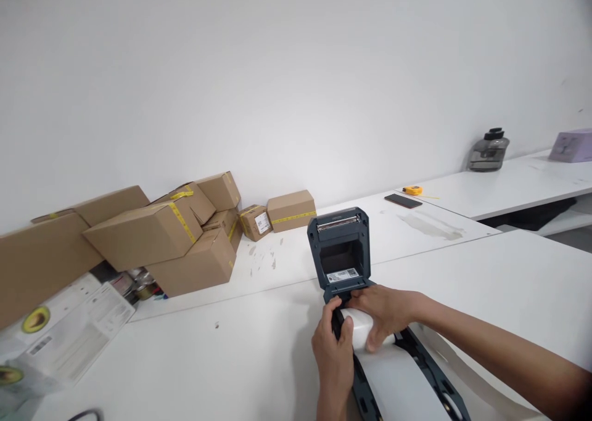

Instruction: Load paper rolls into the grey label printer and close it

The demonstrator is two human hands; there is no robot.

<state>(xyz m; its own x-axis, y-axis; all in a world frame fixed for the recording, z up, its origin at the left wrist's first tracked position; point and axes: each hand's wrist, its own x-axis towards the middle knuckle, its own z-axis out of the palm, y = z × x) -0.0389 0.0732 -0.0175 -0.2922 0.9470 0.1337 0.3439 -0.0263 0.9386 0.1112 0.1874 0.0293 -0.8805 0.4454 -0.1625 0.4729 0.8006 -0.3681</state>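
Note:
A dark blue-grey label printer [340, 248] stands on the white table with its lid raised. Inside its body lies a white paper roll [358, 327], and a wide white strip [400, 384] runs from it toward the lower edge. My left hand [333, 347] is closed around the printer's left side and the roll's end, thumb on the roll. Across the roll from the right reaches my right hand [383, 313], its thumb on the white paper and its fingers bent down near the hinge. Those fingertips are partly hidden.
Cardboard boxes [143, 233] are piled at the left beside plastic mailing bags [78, 335]. Behind the printer lie a phone [403, 200] and a yellow tape measure [413, 190]. Farther right are a water bottle [489, 153] and a purple box [572, 146].

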